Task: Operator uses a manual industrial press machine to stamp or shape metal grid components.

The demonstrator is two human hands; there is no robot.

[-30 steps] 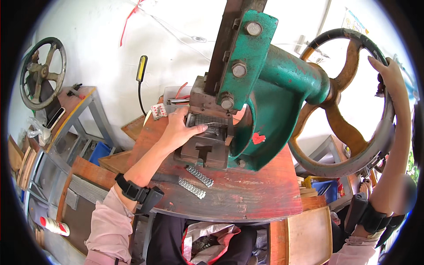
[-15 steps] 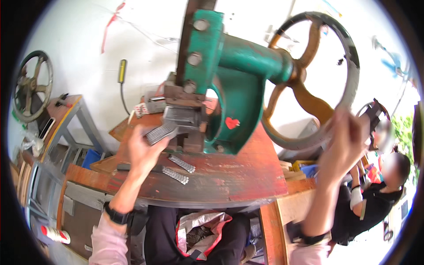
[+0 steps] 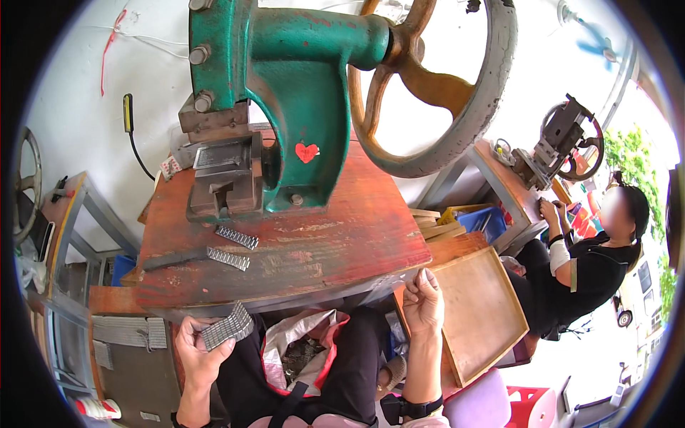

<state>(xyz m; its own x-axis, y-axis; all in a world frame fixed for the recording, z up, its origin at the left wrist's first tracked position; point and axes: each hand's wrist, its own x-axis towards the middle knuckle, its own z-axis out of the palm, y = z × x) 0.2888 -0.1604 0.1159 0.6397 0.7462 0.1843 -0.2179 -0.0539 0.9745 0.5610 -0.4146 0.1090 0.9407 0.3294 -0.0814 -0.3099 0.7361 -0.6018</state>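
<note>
My left hand [image 3: 198,354] is closed round a stack of silver metal watch-band strips [image 3: 228,327], held low before the table's front edge. Past the table's right front corner is my right hand [image 3: 424,303], fingers curled in and thumb against them; whether anything small is inside is hidden. Neither hand touches the green hand press [image 3: 303,100]. Its handwheel [image 3: 457,153] stands up at the right, and the ram is raised above the die block [image 3: 227,158]. Two short watch-band pieces lie on the table before the press: one metal strip [image 3: 237,237] and another metal strip [image 3: 228,259].
A bag of metal bits [image 3: 303,357] sits open between my legs. To the right is a shallow wooden tray [image 3: 485,314]. At the left, stacked strips [image 3: 128,332] lie on a lower surface. A co-worker [image 3: 592,264] sits by another press [image 3: 560,146] at the right.
My right hand has come off the handwheel, down to the table's right corner. My left hand has drawn the watch-band stack back from the die toward my lap. The view has shifted.
</note>
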